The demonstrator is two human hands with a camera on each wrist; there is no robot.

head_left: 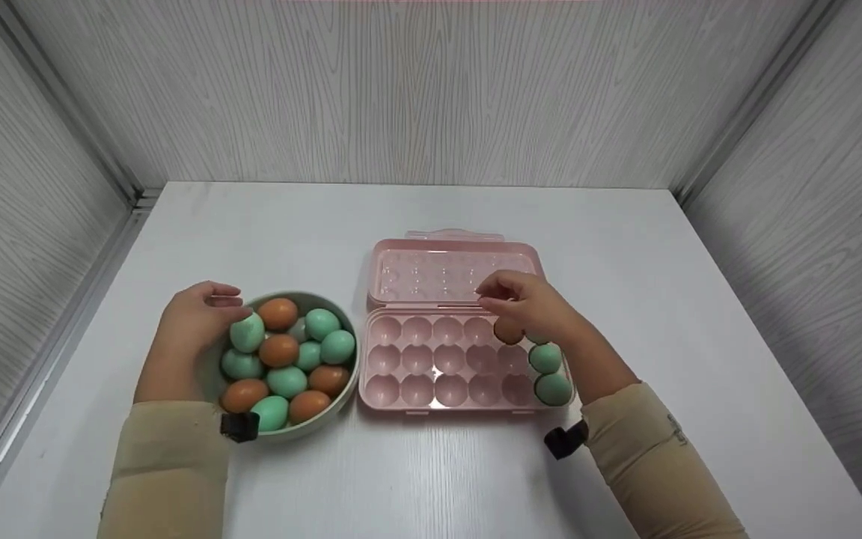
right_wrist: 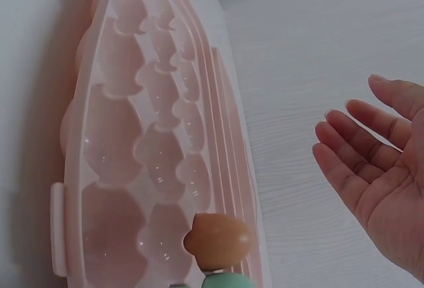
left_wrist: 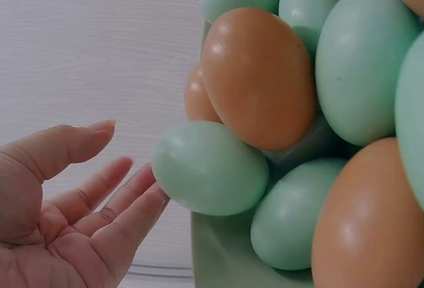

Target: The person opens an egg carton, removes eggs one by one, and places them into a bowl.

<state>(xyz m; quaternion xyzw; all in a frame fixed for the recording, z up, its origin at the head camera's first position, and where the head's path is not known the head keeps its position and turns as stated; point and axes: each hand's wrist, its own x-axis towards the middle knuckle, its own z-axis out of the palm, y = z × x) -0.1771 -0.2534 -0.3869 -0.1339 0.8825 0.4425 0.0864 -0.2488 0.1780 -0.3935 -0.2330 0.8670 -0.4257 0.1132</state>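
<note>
At the left rim of a pale green bowl point(head_left: 347, 400), my left hand point(head_left: 195, 318) has its fingertips beside a green egg point(left_wrist: 211, 167). In the left wrist view the thumb stands away from that egg, and whether the fingertips touch it I cannot tell. Several brown and green eggs fill the bowl. Over the far right part of a pink egg carton point(head_left: 431, 410), my right hand point(head_left: 528, 303) hovers holding nothing, its fingers loosely bent. Just below it sits a brown egg point(right_wrist: 222, 241) in a cup. A green egg point(head_left: 553, 389) occupies the near right corner, partly hiding its cup.
The carton's hinged lid point(head_left: 455, 273) lies folded back behind the cups. Along the right column is another green egg point(head_left: 545, 358). Bowl and carton stand close together on a white table point(head_left: 416, 486) enclosed by grey wood-grain walls point(head_left: 401, 97).
</note>
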